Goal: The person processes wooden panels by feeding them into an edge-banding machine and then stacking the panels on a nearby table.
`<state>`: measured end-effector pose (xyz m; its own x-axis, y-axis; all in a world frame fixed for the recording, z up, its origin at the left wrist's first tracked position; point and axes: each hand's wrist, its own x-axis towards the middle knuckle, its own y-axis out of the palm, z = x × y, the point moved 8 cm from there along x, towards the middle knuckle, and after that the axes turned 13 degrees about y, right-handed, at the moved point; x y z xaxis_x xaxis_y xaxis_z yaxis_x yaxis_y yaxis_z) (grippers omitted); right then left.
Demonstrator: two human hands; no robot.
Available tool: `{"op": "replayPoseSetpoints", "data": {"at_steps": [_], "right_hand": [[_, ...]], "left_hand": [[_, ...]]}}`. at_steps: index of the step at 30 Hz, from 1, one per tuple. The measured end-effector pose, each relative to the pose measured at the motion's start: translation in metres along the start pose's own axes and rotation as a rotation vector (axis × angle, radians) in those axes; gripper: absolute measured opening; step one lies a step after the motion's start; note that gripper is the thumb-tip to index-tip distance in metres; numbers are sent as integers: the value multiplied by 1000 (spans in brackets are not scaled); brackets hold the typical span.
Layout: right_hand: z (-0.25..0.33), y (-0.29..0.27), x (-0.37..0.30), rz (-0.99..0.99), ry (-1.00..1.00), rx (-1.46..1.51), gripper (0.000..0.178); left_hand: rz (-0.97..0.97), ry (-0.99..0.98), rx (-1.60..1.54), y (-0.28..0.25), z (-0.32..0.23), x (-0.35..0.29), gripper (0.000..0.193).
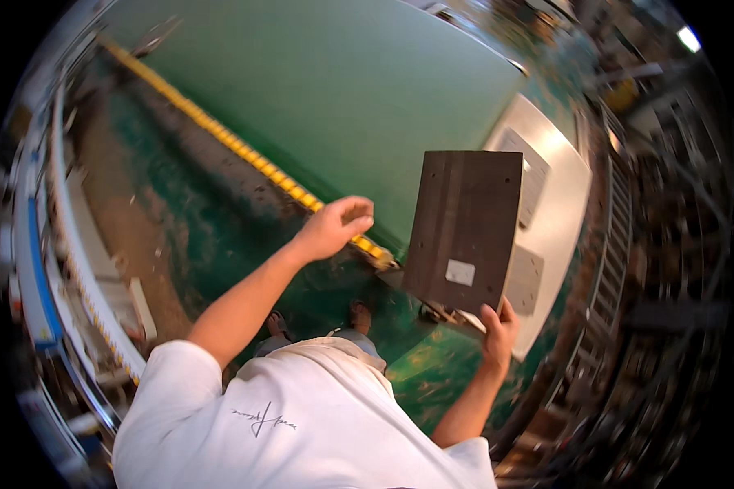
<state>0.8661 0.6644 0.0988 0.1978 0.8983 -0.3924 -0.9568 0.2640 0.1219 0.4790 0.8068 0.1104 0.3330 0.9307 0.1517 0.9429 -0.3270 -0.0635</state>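
A dark brown rectangular panel (469, 220) with small holes near its corners and a white label (461, 272) is held up, tilted, in front of me on the right. My right hand (499, 330) grips it at its lower right corner, thumb on the face and fingers behind. My left hand (334, 229) hovers by the yellow edge strip (253, 157) of a wide green surface (318, 90). Its fingers curl loosely, with a gap to the thumb, and hold nothing. Behind the panel, a pale board (561, 167) carries flat grey pieces (524, 281), partly hidden.
A conveyor-like frame with a blue side (41, 269) and a white curved rail (64, 187) runs along the left. Dark metal racking (661, 301) stands on the right. The worn green floor (416, 359) shows around my feet. The far background is blurred.
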Motion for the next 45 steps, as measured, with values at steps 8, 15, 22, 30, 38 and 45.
{"op": "replayPoseSetpoints", "data": {"at_steps": [8,15,22,30,38,45], "right_hand": [[29,334,-15,688,121,-353,47],[-171,730,-167,1382,726,-215,38],[-383,949,-378,1735,533,-1204,43],[-558,1149,-574,1845,549,-1272,33],[-622,1255,-622,1684,468,-1231,39],[-627,1304,-618,1798,394,-1123,43]], "left_hand": [[-85,-223,722,-302,-53,-195,64],[-1525,-201,61,-379,18,-709,52],[-2504,-297,3,-299,-12,-950,50],[-3171,-37,-69,-337,32,-1079,47],[-3021,-59,-406,-420,32,-1082,42],[-3113,-509,-389,-460,30,-1074,41]]}}
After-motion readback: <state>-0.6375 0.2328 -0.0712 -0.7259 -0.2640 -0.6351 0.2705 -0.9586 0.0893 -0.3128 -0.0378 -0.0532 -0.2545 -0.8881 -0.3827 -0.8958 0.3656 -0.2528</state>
